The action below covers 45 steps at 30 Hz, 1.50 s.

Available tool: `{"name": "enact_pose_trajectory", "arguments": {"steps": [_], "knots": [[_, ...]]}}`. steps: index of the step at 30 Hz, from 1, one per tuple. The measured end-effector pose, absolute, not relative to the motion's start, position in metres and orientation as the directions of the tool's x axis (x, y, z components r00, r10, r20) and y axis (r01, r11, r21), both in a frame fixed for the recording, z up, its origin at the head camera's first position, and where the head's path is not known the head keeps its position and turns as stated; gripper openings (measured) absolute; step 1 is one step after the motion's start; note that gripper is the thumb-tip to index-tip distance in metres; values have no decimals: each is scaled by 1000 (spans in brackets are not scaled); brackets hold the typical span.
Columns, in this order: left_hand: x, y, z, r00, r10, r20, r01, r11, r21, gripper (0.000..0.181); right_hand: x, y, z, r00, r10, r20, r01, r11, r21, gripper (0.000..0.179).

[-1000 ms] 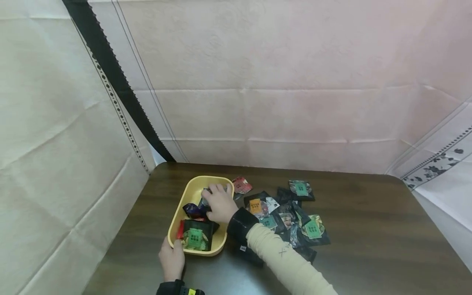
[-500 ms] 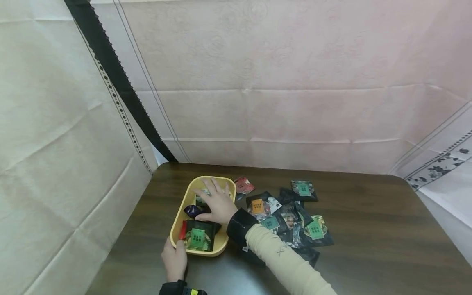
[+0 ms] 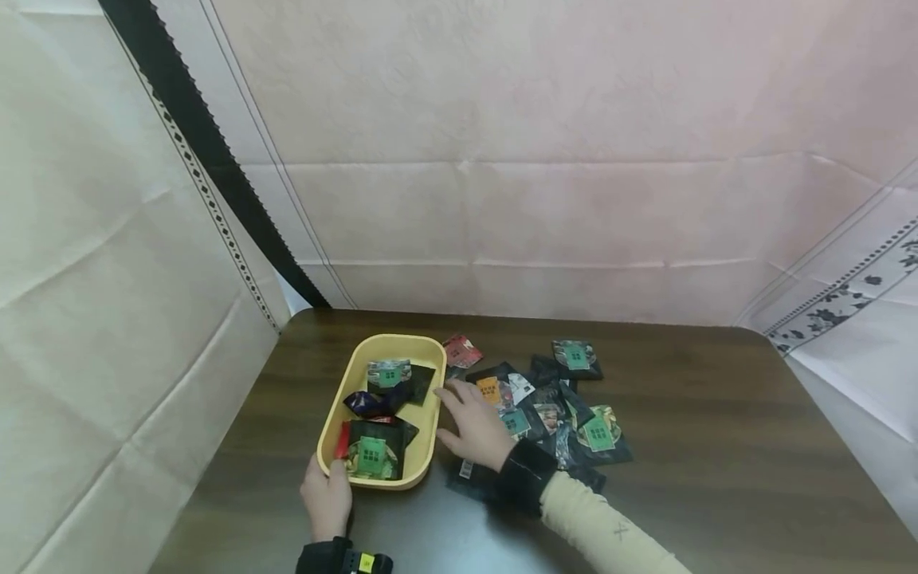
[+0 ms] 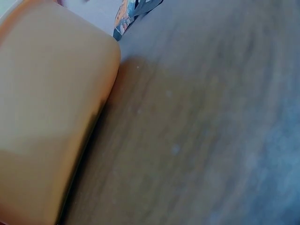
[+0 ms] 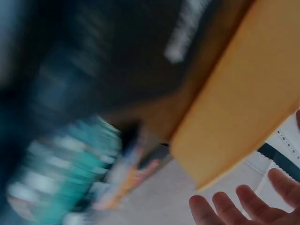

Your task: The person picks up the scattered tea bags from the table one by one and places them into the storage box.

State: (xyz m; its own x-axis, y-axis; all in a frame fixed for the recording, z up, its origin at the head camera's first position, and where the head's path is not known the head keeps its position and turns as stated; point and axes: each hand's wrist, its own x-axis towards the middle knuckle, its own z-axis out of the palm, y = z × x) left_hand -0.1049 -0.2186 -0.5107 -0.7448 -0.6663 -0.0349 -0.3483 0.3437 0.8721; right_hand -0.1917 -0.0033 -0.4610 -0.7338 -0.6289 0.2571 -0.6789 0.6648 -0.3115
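A yellow plastic tray (image 3: pixel 421 461) stands on the table's left side. My left hand (image 3: pixel 328 501) holds its near left corner, thumb over the rim. Inside lie a dark packet with a green label (image 3: pixel 371 456), a shiny dark purple packet (image 3: pixel 367 404) and a packet with a teal label (image 3: pixel 390 375) at the far end. Just outside the tray's right rim, my right hand (image 3: pixel 476 428) hovers with its fingers spread and nothing in them. Those spread fingers (image 5: pixel 251 201) also show in the right wrist view, near the tray's side wall (image 5: pixel 239 89).
Several dark packets lie heaped right of the tray, among them one with an orange label (image 3: pixel 489 390) and one with a green label (image 3: pixel 598 433). A red packet (image 3: pixel 460 351) lies by the tray's far right corner. Pale cloth (image 3: pixel 545 223) hangs behind the table (image 3: pixel 710 446).
My right hand has left the tray's far end and moved right, out over the rim. The teal-labelled packet there is now uncovered. My left hand keeps its hold on the corner.
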Motion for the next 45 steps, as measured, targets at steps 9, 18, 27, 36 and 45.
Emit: {"name": "enact_pose_trajectory", "arguments": {"steps": [9, 18, 27, 36, 45], "knots": [[-107, -220, -508, -739, -672, -47, -353, 327, 876, 45, -169, 23, -480, -700, -712, -60, -699, 700, -147, 69], [-105, -220, -510, -741, -668, -70, -373, 324, 869, 47, -165, 22, -484, -669, -718, -192, -719, 691, -82, 76], [-105, -221, -511, -737, -670, -82, -380, 312, 871, 47, -164, 16, -491, -599, -784, -166, -780, 618, -104, 57], [-106, -218, -510, -734, -679, -22, -349, 349, 870, 43, -161, 10, -496, -572, -805, -157, -812, 583, -31, 35], [-105, -218, -510, -734, -679, -24, -349, 347, 870, 43, -182, 15, -462, -647, -762, 29, -745, 623, -239, 29]]}}
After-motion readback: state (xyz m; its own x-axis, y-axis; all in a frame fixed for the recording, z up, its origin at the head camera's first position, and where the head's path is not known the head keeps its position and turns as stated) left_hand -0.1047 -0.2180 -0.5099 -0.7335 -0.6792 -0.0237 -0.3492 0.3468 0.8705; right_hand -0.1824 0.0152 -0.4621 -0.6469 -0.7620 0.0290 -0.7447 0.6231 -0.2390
